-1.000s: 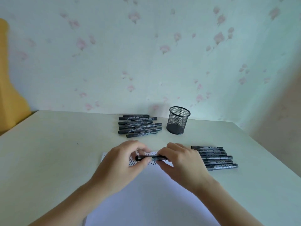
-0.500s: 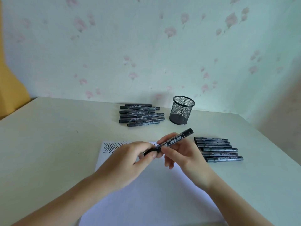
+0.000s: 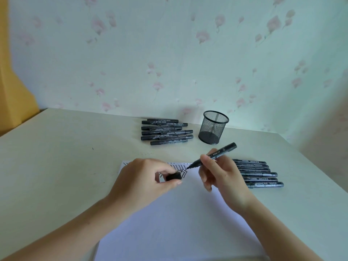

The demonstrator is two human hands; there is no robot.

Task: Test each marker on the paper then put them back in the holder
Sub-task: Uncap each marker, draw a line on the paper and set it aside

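Note:
A white sheet of paper (image 3: 178,223) lies in front of me, with black zigzag marks along its far edge. My right hand (image 3: 222,178) grips an uncapped black marker (image 3: 220,152), tip pointing down-left just above the marks. My left hand (image 3: 145,181) pinches the marker's black cap (image 3: 173,176) over the paper. A black mesh holder (image 3: 213,127) stands upright at the back, with no markers showing in it. Several capped markers (image 3: 165,131) lie in a row left of the holder. Another row of several markers (image 3: 258,174) lies right of the paper, partly behind my right hand.
The pale table (image 3: 56,157) meets a flowered wall behind the holder. Its right edge runs diagonally past the right-hand marker row. A yellow object (image 3: 13,81) stands at the far left beyond the table.
The cap has come off the marker and stays in my left hand. My right hand has turned the marker so its tip points at the paper's marks.

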